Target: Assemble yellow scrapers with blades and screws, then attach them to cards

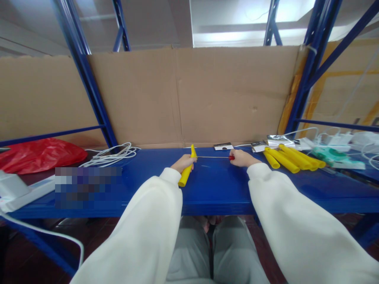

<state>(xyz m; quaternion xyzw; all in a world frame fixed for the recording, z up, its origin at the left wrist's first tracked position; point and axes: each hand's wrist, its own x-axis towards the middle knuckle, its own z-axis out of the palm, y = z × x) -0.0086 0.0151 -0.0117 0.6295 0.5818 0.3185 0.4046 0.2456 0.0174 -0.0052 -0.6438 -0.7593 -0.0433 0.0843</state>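
Observation:
My left hand (184,162) is closed around a yellow tube (184,178), which is held tilted over the blue tabletop, its narrower end up. In my right hand (242,158) is the red handle of a screwdriver (213,157). Its long thin metal shaft runs level to the left, and its tip meets the yellow tube beside my left fingers. Whether the tip is in the tube or only against it, I cannot tell. To the right of my right hand lies a pile of several yellow tubes (291,158).
Small black-and-white packets (223,146) lie along the cardboard panel (207,98) at the back. On the left are a coiled white cable (114,154), a red plastic bag (44,155) and a white power strip (28,194). A green-and-white item (336,157) and more cables sit far right. Blue posts (94,94) frame the table (216,189).

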